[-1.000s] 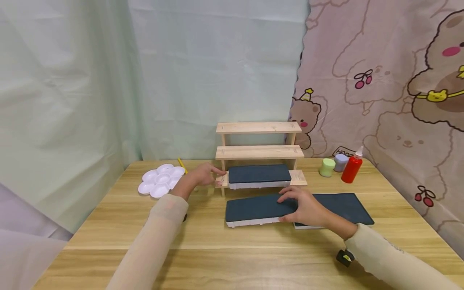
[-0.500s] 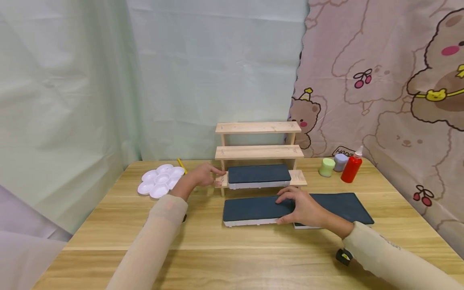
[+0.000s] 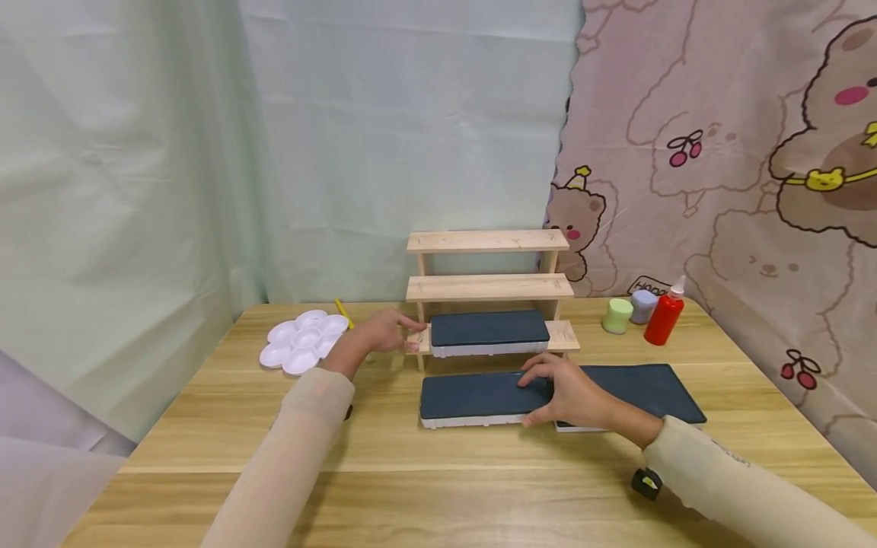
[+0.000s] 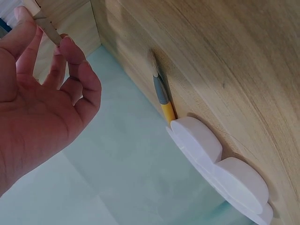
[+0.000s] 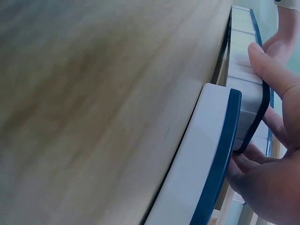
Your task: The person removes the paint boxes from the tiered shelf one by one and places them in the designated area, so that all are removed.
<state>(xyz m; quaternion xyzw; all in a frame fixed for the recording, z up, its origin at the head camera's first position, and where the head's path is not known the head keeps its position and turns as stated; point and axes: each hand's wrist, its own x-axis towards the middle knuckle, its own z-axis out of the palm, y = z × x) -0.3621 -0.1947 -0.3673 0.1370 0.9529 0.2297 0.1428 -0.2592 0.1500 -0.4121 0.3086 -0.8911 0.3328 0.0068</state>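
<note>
A three-step wooden rack (image 3: 489,286) stands at the back of the table. My left hand (image 3: 384,330) pinches the left end of its lowest board, which the left wrist view shows between thumb and fingers. On that board rests a white box with a dark blue lid (image 3: 489,329). In front of the rack is a second such long box (image 3: 469,397). My right hand (image 3: 572,390) grips its right end, thumb on the near side and fingers over the lid. A wider dark-lidded box (image 3: 647,390) lies on the table to the right, partly behind the hand.
A white flower-shaped palette (image 3: 301,341) lies at the left, with a yellow-handled brush (image 4: 162,96) beside it. Back right stand a green jar (image 3: 618,316), a purple jar (image 3: 643,307) and a red squeeze bottle (image 3: 664,316). Curtains hang behind the table.
The long box in my right hand has shifted a little to the left, and the hand with it. My left hand stays at the rack's lowest board.
</note>
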